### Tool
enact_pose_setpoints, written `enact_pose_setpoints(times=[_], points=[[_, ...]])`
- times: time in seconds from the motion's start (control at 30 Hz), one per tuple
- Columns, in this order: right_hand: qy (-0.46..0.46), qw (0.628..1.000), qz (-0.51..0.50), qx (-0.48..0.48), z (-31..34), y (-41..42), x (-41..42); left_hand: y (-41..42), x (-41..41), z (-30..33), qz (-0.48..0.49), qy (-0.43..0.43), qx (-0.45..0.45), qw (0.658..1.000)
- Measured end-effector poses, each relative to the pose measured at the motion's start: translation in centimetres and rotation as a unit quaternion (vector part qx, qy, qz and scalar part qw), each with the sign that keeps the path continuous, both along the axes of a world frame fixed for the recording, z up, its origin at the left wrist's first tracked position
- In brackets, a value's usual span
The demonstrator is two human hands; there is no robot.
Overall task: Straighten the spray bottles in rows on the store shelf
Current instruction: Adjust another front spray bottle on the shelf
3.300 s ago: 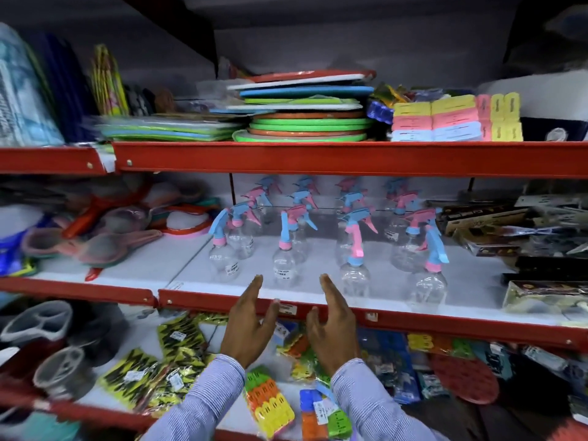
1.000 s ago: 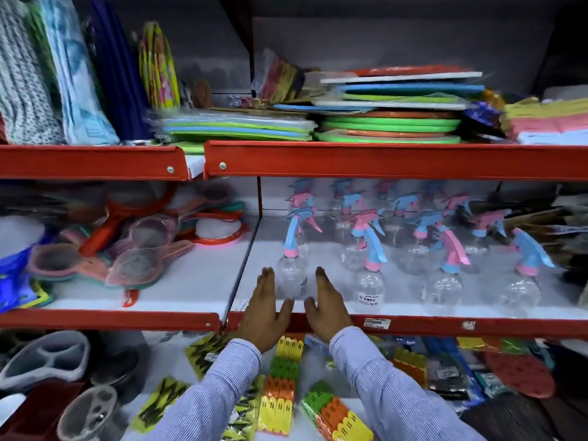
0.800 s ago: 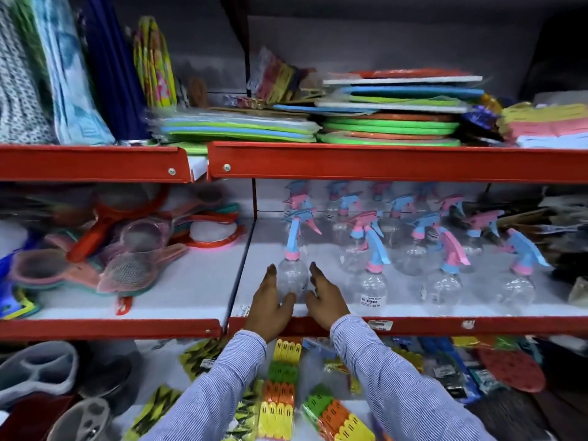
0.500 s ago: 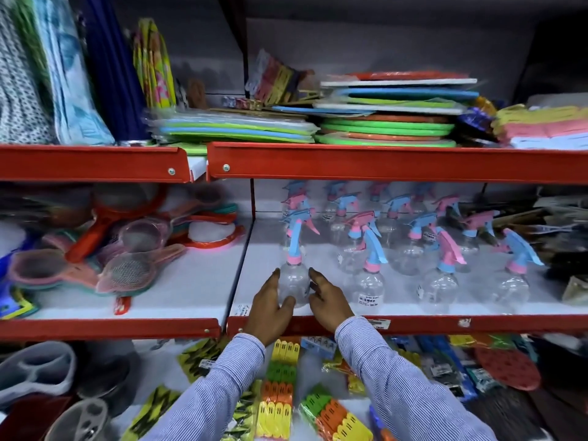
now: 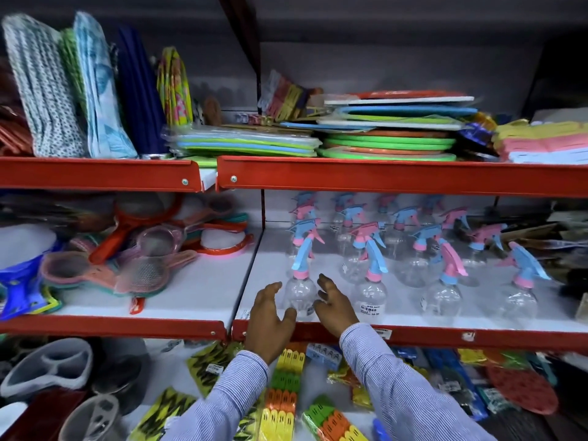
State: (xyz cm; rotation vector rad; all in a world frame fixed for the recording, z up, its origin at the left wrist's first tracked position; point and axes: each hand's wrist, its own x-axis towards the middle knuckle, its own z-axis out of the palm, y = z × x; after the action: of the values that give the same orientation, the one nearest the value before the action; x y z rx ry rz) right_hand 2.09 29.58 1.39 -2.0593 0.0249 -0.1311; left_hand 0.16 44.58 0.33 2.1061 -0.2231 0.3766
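your clear round spray bottle with the blue trigger and pink collar (image 5: 300, 294) stands at the front left of the white shelf with the red lip (image 5: 413, 334), open shelf to its left. another clear bottle (image 5: 370, 296) stands just right. your left hand (image 5: 270, 316) and right hand (image 5: 334, 305) flank it, fingers now spread, looser than a moment ago.

Head view, close, facing shelf (image 5: 413, 334) front, angled slightly down.

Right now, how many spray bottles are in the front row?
4: first bottle between left hand and right hand, second bottle, third bottle, fourth bottle rightward; none seem hidden.
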Motion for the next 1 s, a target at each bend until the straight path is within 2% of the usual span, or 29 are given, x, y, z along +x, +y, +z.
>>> enact_pose_setpoints(times=[0.17, 1.0], points=[[0.015, 0.999, 0.028, 0.01, 0.0, 0.3, 0.7, -0.7, -0.7, 0.2, 0.001, 0.01, -0.007, 1.0], [-0.029, 0.998, 0.007, 0.049, -0.2, 0.2, -2.4, -1.1, -0.1, 1.1, -0.041, 0.013, -0.002, 0.999]])
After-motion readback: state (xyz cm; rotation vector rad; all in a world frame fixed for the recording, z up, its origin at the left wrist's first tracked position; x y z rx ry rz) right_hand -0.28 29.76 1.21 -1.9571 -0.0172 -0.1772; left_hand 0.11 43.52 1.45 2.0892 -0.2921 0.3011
